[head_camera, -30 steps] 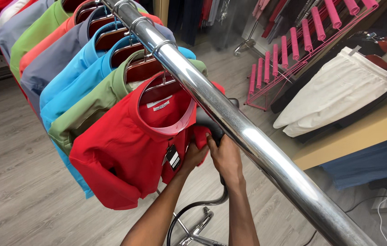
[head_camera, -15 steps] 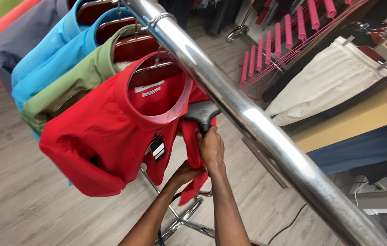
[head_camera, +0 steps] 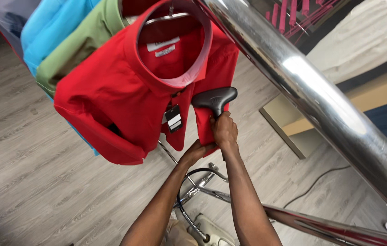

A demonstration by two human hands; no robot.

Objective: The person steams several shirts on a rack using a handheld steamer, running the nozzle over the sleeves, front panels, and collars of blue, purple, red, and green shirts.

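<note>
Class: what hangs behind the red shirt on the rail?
Behind the red shirt hang a green shirt and a blue one. Their fronts are covered; only shoulders and sleeves show.

Red shirt (head_camera: 125, 86): matt woven cloth, smooth, soft folds; paper tag (head_camera: 174, 118) hanging at placket. Green shirt (head_camera: 73, 52) and blue shirt (head_camera: 50, 23) behind: same matt cloth. Steamer head (head_camera: 214, 98): dark matt plastic, faint sheen on top. Hose (head_camera: 184, 214): dark, smooth, probably rubber or plastic. Rack rail (head_camera: 302, 86): polished chrome metal, mirror-glossy. Floor (head_camera: 29, 182): grey wood-grain planks, matt.
</note>
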